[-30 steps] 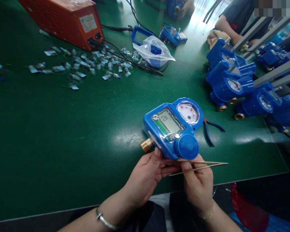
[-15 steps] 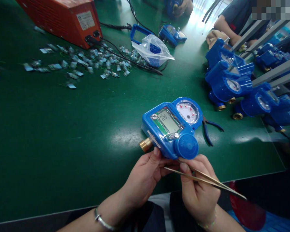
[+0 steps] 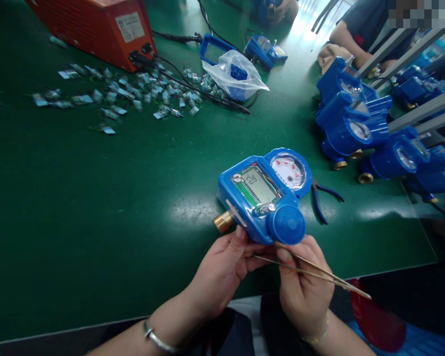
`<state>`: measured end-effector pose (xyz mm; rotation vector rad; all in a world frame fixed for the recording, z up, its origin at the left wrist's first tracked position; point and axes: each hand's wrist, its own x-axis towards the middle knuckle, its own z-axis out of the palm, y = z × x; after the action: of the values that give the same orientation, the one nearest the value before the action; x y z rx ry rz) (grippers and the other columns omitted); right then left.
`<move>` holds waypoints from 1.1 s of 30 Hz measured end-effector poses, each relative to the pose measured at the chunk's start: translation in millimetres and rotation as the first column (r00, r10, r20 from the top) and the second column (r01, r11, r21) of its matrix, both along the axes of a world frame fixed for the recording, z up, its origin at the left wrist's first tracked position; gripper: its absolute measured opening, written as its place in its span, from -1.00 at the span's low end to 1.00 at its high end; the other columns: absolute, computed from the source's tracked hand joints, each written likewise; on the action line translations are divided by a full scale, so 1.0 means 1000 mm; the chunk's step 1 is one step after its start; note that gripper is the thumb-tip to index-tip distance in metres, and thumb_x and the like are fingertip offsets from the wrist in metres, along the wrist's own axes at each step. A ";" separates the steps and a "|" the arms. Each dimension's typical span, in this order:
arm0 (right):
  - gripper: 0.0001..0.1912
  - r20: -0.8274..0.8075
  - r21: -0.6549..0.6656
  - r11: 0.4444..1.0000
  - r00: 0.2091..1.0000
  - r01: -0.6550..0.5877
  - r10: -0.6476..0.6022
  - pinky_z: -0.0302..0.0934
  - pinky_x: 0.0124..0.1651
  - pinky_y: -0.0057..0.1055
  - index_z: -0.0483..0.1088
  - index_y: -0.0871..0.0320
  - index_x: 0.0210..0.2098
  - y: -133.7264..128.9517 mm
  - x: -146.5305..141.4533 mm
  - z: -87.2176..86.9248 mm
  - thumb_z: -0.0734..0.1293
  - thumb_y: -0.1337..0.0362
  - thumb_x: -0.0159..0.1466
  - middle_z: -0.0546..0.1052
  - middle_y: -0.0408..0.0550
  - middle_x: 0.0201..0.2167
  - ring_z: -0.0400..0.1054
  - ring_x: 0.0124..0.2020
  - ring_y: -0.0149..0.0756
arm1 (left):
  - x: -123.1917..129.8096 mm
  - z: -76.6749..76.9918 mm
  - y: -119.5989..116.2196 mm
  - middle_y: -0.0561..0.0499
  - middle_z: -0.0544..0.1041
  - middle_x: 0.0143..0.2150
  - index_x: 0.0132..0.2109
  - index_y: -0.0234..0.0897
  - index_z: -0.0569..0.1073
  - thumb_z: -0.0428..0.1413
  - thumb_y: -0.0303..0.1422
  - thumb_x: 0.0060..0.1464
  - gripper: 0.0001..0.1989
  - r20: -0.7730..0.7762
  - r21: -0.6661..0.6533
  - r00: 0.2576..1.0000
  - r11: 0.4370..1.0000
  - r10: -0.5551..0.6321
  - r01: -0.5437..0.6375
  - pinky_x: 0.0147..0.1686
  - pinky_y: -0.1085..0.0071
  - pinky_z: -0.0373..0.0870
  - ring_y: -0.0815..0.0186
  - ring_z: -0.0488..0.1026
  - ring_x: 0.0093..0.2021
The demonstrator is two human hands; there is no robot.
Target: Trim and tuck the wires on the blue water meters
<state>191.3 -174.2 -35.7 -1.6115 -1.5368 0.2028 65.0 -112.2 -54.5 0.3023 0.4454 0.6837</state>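
Note:
A blue water meter (image 3: 228, 184) with a digital display and a round dial sits tilted at the green table's front, its brass threaded end pointing left. My left hand (image 3: 220, 269) is closed on its lower edge, thumb against the casing and fingers partly hidden below it. Gold-coloured tweezers (image 3: 319, 274) are pinched in my right hand (image 3: 307, 291), their two arms apart. One tweezer tip reaches by my left fingers; the other runs under the meter's round blue cap (image 3: 288, 224), where its end is hidden. Blue-handled pliers (image 3: 321, 200) lie just right of the meter.
Several blue meters (image 3: 344, 118) stand at the right beside grey metal bars (image 3: 426, 109). An orange machine (image 3: 96, 29) with cables stands at the back left. Small electronic parts (image 3: 133, 91) are scattered before it, near a plastic bag (image 3: 241, 74). Another person's arm (image 3: 350, 44) rests farther back.
The tweezers' rear end has shifted slightly left and up along with my right hand. My left hand and the water meter stay almost in place.

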 end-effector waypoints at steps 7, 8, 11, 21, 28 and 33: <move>-0.80 -0.008 0.040 0.999 1.000 -0.001 0.001 0.29 -0.31 -0.37 0.41 0.10 -0.21 0.000 0.001 -0.004 0.23 0.45 0.24 0.49 -0.06 -0.32 0.38 -0.27 -0.27 | 0.000 0.000 0.001 -0.16 0.59 -0.27 -0.20 -0.40 0.55 -0.06 -0.21 0.24 -0.62 0.018 -0.008 1.000 1.000 0.008 -0.008 -0.14 0.32 0.45 0.22 0.52 -0.23; -0.80 -0.011 0.031 0.999 1.000 -0.009 0.009 0.29 -0.30 -0.38 0.41 0.11 -0.21 0.000 0.002 -0.003 0.23 0.46 0.24 0.49 -0.07 -0.32 0.38 -0.28 -0.28 | 0.000 0.000 0.001 -0.16 0.59 -0.27 -0.19 -0.39 0.55 -0.06 -0.22 0.25 -0.62 0.028 -0.006 1.000 1.000 0.010 -0.010 -0.14 0.32 0.45 0.23 0.53 -0.24; -0.82 -0.048 -0.027 0.999 0.998 -0.029 0.028 0.28 -0.28 -0.40 0.42 0.13 -0.26 0.002 0.003 -0.001 0.23 0.47 0.25 0.49 -0.07 -0.33 0.38 -0.26 -0.29 | 0.001 0.001 0.000 -0.16 0.60 -0.27 -0.19 -0.39 0.55 -0.05 -0.21 0.24 -0.63 0.046 0.000 0.999 1.000 0.012 -0.012 -0.15 0.32 0.46 0.23 0.53 -0.24; -0.85 -0.388 -0.280 0.956 0.921 -0.092 -0.025 0.21 -0.24 -0.43 0.40 0.13 -0.39 0.006 0.008 0.008 0.23 0.35 0.28 0.39 -0.18 -0.47 0.31 -0.39 -0.36 | 0.000 -0.001 0.002 -0.20 0.59 -0.19 -0.15 -0.42 0.53 -0.05 -0.18 0.23 -0.60 -0.003 -0.010 1.000 1.000 -0.023 0.022 -0.08 0.26 0.44 0.16 0.52 -0.14; -0.88 -0.418 -0.212 0.975 0.908 -0.062 -0.033 0.21 -0.25 -0.49 0.38 0.13 -0.37 0.002 0.005 0.002 0.24 0.36 0.28 0.42 -0.19 -0.41 0.32 -0.34 -0.39 | 0.000 0.000 0.000 -0.21 0.59 -0.20 -0.16 -0.42 0.53 -0.02 -0.16 0.21 -0.60 0.002 -0.006 1.000 1.000 -0.024 0.024 -0.04 0.20 0.41 0.14 0.52 -0.15; -0.81 -0.189 -0.009 1.000 0.982 0.021 -0.023 0.19 -0.15 -0.49 0.41 0.10 -0.23 -0.001 0.002 0.001 0.23 0.47 0.26 0.46 -0.17 -0.30 0.33 -0.24 -0.40 | 0.000 -0.001 0.001 -0.19 0.59 -0.23 -0.18 -0.41 0.53 0.00 -0.16 0.20 -0.62 -0.020 -0.028 1.000 1.000 -0.011 0.010 -0.14 0.32 0.45 0.20 0.53 -0.21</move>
<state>192.9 -175.2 -34.7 -1.5666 -1.3735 0.3399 65.3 -111.6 -55.2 0.2856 0.4723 0.6641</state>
